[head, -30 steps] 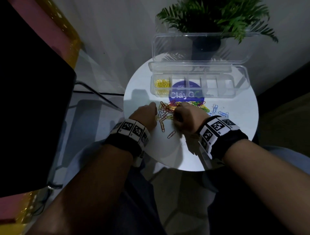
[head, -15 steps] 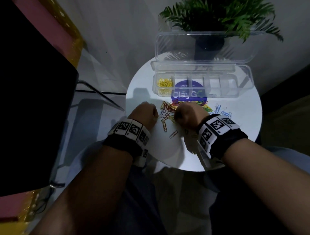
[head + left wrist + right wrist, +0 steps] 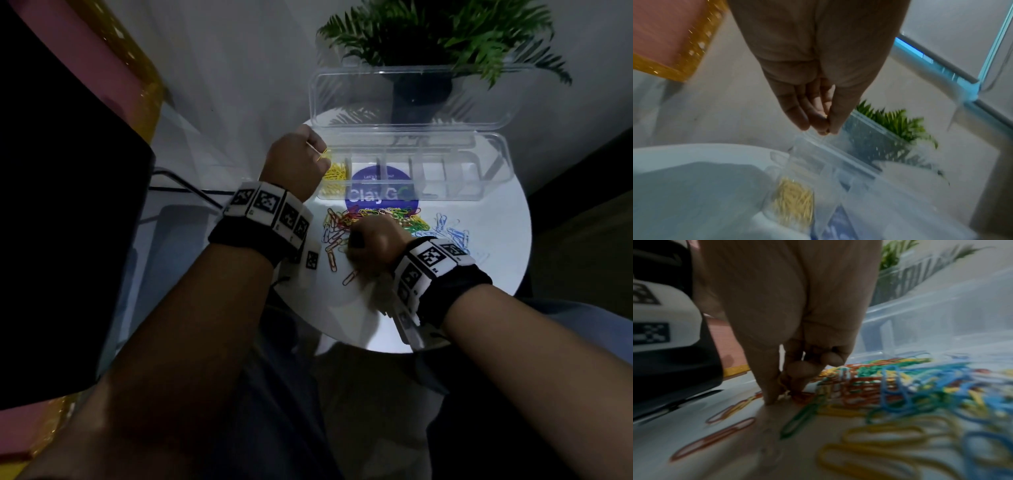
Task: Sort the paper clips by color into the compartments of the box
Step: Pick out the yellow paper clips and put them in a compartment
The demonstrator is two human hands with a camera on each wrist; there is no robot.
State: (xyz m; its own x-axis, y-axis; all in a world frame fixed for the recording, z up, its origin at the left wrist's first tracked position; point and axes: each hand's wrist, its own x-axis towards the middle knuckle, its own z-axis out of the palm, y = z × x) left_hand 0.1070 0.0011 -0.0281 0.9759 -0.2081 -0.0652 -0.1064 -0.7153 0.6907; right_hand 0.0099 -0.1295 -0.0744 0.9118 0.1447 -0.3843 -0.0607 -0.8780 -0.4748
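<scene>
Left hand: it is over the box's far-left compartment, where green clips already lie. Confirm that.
Wrong on the colour. The clips in that far-left compartment are yellow, as the head view shows; the left hand is indeed over that end of the box.

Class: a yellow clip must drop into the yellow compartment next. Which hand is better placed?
Left hand: it holds a yellow clip beside the yellow compartment. The right hand is down at the pile.

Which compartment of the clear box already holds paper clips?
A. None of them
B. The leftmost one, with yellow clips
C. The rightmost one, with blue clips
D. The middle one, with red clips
B: yellow clips lie in the leftmost compartment of the box, below the left hand; the other compartments show no clips.
</scene>
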